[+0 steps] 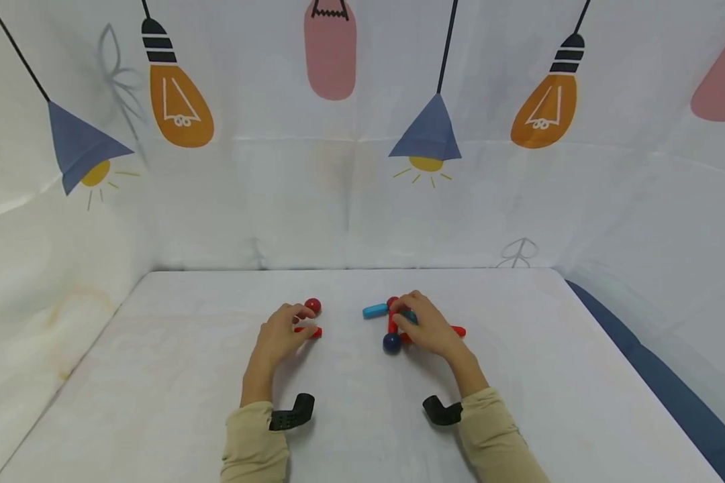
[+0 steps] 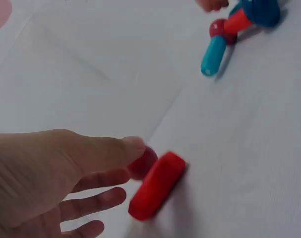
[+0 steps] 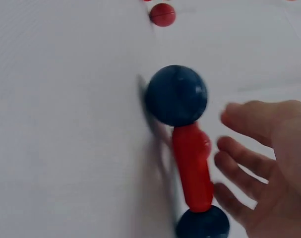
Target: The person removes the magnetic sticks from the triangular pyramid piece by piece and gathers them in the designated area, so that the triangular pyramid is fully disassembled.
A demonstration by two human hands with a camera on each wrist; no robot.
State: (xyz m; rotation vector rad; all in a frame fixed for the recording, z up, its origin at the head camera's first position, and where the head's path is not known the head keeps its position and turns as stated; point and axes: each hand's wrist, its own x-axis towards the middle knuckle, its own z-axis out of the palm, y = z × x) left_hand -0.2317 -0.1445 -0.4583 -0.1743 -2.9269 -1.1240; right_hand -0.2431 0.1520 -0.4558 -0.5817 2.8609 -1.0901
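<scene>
On the white table a red ball (image 1: pixel 313 306) lies just beyond my left hand (image 1: pixel 280 335). Beside that hand's thumb is a short red rod (image 1: pixel 315 333); in the left wrist view the thumb partly covers the ball (image 2: pixel 143 164) and the fingers stay apart from the rod (image 2: pixel 157 187). My right hand (image 1: pixel 429 327) hovers, loosely bent, over joined toy pieces. These include a dark blue ball (image 1: pixel 392 343), a red rod (image 3: pixel 192 168), a second dark blue ball (image 3: pixel 204 224) and a light blue rod (image 1: pixel 374 311). That hand hides part of them.
Another red rod end (image 1: pixel 459 331) pokes out right of the right hand. The white table (image 1: pixel 175 376) meets a patterned cloth (image 1: pixel 278 201) at its back edge. Dark blue fabric (image 1: pixel 658 376) runs along the right side. Each wrist carries a black camera mount (image 1: pixel 293 413).
</scene>
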